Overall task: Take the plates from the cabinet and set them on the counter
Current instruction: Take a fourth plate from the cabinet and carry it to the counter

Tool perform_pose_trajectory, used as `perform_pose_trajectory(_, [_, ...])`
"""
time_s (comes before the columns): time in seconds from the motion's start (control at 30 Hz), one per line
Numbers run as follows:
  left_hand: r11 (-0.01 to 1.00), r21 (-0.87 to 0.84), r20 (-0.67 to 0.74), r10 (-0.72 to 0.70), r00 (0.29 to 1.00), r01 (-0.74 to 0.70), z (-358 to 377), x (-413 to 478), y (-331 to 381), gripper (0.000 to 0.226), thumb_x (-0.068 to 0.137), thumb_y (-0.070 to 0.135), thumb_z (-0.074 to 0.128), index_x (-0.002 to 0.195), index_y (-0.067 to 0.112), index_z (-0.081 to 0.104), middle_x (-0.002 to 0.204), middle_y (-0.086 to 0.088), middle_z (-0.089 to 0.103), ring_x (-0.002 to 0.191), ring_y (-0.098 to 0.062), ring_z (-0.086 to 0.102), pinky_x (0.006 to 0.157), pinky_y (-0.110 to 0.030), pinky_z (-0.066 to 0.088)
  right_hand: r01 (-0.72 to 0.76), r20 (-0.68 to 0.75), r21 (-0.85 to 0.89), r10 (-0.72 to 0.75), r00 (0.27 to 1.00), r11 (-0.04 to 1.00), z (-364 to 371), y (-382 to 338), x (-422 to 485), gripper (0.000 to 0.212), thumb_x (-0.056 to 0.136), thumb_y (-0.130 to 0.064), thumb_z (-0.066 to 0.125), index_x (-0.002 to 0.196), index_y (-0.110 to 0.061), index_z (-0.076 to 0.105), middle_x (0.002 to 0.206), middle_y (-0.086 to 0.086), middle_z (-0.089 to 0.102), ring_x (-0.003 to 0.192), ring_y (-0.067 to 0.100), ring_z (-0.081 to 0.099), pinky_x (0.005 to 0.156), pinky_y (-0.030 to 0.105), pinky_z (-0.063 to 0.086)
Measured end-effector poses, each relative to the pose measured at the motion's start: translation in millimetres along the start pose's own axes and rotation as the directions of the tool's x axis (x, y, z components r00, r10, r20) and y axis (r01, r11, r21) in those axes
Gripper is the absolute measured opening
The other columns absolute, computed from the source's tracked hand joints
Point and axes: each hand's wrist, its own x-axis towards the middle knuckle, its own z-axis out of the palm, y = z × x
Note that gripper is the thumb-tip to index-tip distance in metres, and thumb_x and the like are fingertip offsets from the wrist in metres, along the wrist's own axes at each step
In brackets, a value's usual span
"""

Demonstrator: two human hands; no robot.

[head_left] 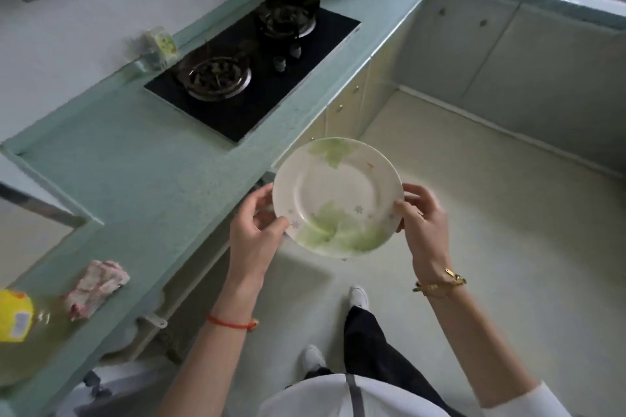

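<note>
Head view: the white plate (338, 193) with green leaves is in the air, just beside the green bench (135, 179). The left hand (257, 227) and right hand (423, 217) grip its opposite edges with curled fingers (416, 190). The yellow label (15, 313) on the bench is too blurred to read.

Plate (338, 193) right of counter (135, 173), stove (257, 74) behind
</note>
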Motion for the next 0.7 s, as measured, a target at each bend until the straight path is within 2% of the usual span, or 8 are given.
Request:
perform_pose_trajectory(0.13, [1.000, 0.030, 0.159, -0.002, 0.987, -0.002, 49.3, 11.7, 12.7, 0.058, 0.066, 0.011, 0.072, 0.122, 0.027, 0.064, 0.102, 0.017, 0.074, 0.096, 0.002, 0.069, 0.076, -0.017, 0.057, -0.011, -0.142, 0.044, 0.017, 0.990, 0.999, -44.2, -2.0, 12.5, 0.024, 0.085, 0.000, 0.055, 0.103, -0.010, 0.067, 0.089, 0.014, 0.067, 0.061, 0.014, 0.054, 0.049, 0.020, 0.045])
perform_pose_trajectory(0.3, [0.999, 0.047, 0.288, 0.010, 0.958, -0.025, 123.2, 30.1, 25.2, 0.057, 0.069, 0.010, 0.071, 0.122, 0.028, 0.065, 0.105, 0.019, 0.073, 0.096, 0.002, 0.069, 0.073, -0.012, 0.055, 0.008, -0.278, 0.067, 0.011, 0.960, 0.998, -97.0, -8.4, 44.4, 0.024, 0.084, -0.001, 0.056, 0.101, -0.013, 0.068, 0.083, 0.009, 0.067, 0.060, 0.012, 0.055, 0.049, 0.020, 0.044])
perform_pose_trajectory(0.5, [0.998, 0.037, 0.347, 0.040, 0.937, -0.056, 223.7, 51.6, 41.8, 0.056, 0.071, 0.006, 0.067, 0.123, 0.024, 0.066, 0.113, 0.008, 0.072, 0.095, -0.002, 0.071, 0.078, -0.023, 0.059, 0.063, -0.329, 0.074, -0.036, 0.944, 0.995, -164.7, -28.5, 105.2, 0.022, 0.085, -0.002, 0.056, 0.101, -0.013, 0.067, 0.082, 0.009, 0.064, 0.061, 0.014, 0.052, 0.052, 0.023, 0.043])
perform_pose_trajectory(0.7, [0.999, 0.005, 0.348, 0.048, 0.936, -0.052, 320.0, 75.0, 56.0, 0.054, 0.078, -0.008, 0.062, 0.125, 0.020, 0.065, 0.114, 0.005, 0.072, 0.093, -0.001, 0.070, 0.077, -0.022, 0.058, 0.082, -0.345, 0.056, -0.058, 0.937, 0.995, -222.5, -47.7, 179.4, 0.022, 0.086, -0.002, 0.055, 0.102, -0.012, 0.066, 0.082, 0.007, 0.064, 0.059, 0.014, 0.052, 0.049, 0.018, 0.044])
